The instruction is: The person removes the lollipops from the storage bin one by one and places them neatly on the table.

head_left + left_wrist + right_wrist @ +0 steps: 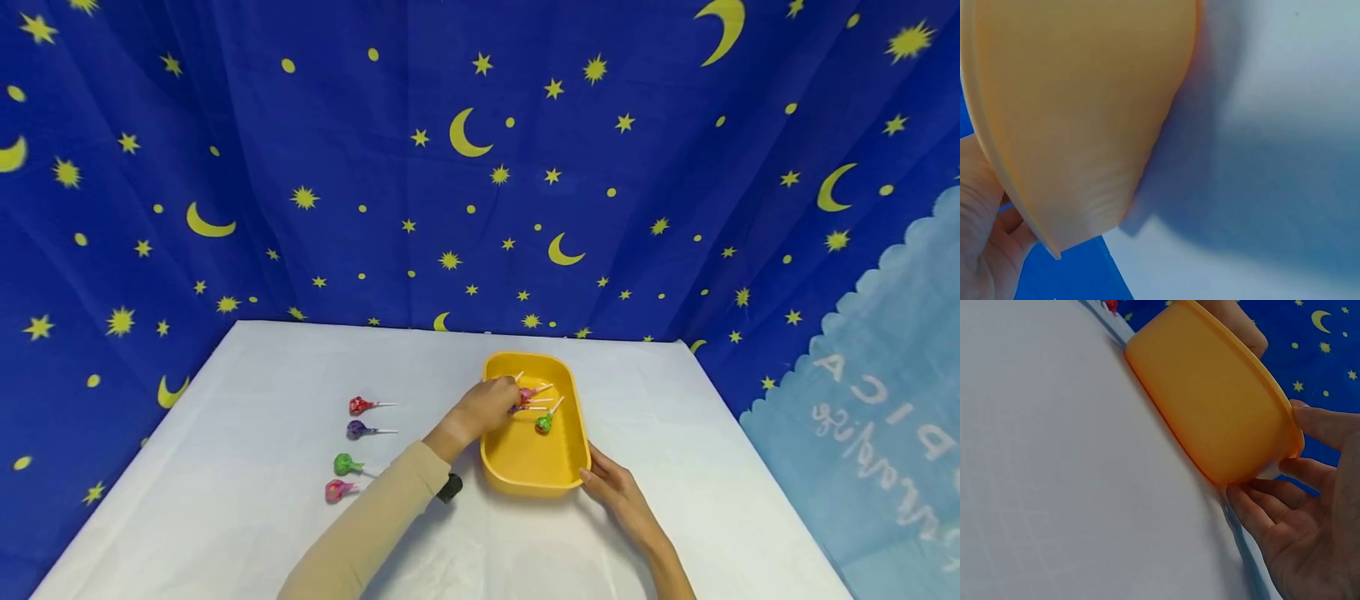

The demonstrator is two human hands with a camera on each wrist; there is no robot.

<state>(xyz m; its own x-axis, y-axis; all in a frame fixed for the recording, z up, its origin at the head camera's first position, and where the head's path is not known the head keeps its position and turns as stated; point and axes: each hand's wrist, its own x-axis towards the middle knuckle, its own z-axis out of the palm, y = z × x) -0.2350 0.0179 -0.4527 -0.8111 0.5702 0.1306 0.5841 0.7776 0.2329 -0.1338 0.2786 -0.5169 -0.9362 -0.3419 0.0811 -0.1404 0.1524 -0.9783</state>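
Note:
A yellow plastic tub (pixel 536 458) stands on the white table. My left hand (pixel 487 406) reaches over its left rim, fingers down among several wrapped lollipops. A pink lollipop (pixel 527 394) lies beside the fingers, and a purple one shows right at the fingertips; I cannot tell whether they grip it. A green lollipop (pixel 543 424) lies to their right with its stick slanting up. In the left wrist view the tub's wall (pixel 1085 125) hides the fingertips. My right hand (pixel 1304 512) holds the tub's near right corner, thumb at the rim and fingers against the wall below.
Left of the tub lie a red lollipop (pixel 359 406), a purple lollipop (pixel 357 429), a green lollipop (pixel 346 464) and a pink lollipop (pixel 337 490), in a column. My left sleeve (pixel 375 525) passes close by the lower two. A blue star-patterned curtain (pixel 405 167) hangs behind the table (pixel 285 367).

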